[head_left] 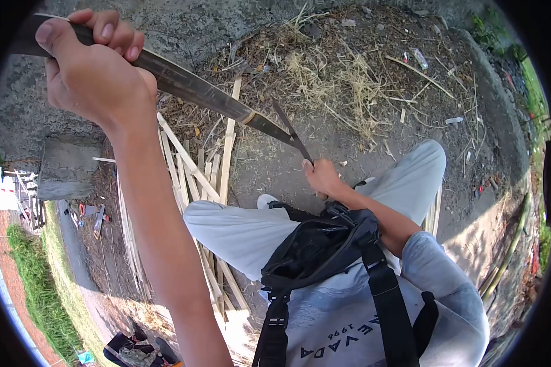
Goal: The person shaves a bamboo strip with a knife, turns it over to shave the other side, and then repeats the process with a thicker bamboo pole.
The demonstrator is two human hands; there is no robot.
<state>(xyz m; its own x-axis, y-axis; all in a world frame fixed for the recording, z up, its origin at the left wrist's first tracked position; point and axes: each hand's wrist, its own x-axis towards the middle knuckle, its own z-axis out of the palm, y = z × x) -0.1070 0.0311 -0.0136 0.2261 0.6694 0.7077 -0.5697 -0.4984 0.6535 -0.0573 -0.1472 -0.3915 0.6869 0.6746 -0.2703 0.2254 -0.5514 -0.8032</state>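
Long dark bamboo pole (pixel 190 85) runs diagonally from upper left of frame down toward centre, tapering to a thin split sliver tip. Left hand (pixel 92 67) clenched around its upper end; right hand (pixel 321 177) grips the lower tip, fingers hard to make out. Pale split bamboo strips (pixel 196 177) lie beneath. Pole's far end cut off at frame edge.
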